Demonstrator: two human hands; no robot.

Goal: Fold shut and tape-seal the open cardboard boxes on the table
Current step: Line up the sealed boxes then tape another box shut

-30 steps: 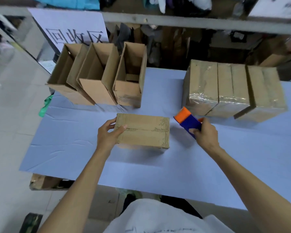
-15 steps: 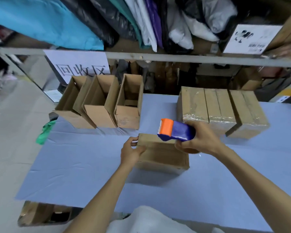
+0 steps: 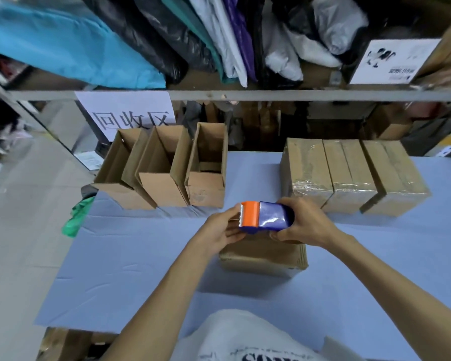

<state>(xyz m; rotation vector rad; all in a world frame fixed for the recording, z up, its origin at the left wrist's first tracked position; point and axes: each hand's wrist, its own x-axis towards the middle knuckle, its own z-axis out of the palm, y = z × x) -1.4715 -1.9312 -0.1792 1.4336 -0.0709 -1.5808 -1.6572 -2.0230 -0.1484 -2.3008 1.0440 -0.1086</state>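
Since half a second ago, the left hand [image 3: 219,230] has let go of the folded box [image 3: 263,259] and come up to the tape dispenser [image 3: 264,217], which has barely shifted above it. That box lies near the middle of the table [image 3: 141,256], just in front of the person, its flaps down and flat. No tape shows on what can be seen of its top, so its seal looks not yet begun. The right hand [image 3: 305,225] grips the dispenser's blue body, fingers wrapped round it. The left hand holds the orange cutter end between thumb and fingers. Whether it has caught the free end of the tape cannot be told. Both hands hover over the box's far edge, and contact with it is hidden. Judging by this, the step in hand is drawing out tape for the first strip. Farther back on the left stand three open boxes [image 3: 162,183] in a touching row, flaps up, untouched. At the back right, three sealed boxes [image 3: 349,175] sit side by side, glossy with tape. So about half the work appears done: three boxes finished, one folded and awaiting tape, three left. Beyond them a shelf rail [image 3: 245,95] carries a paper sign [image 3: 130,115], and a green cloth [image 3: 76,220] hangs at the table's left edge.
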